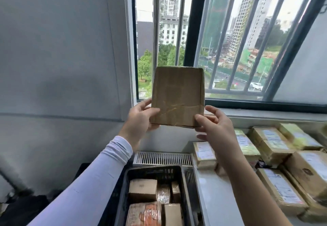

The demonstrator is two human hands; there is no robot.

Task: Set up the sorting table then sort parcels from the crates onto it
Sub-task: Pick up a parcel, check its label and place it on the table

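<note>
We grasp a brown parcel (177, 96) by its lower corners, left hand (139, 119) and right hand (215, 126); such shallow fingertip holds could let it drop into the crate (123, 186).

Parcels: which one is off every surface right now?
The flat brown cardboard parcel held up before the window, left hand and right hand gripping its lower corners. The others lie in the black crate or on the table.

One raised parcel (177, 96), one crate (123, 186), two hands, five crate parcels.
</note>
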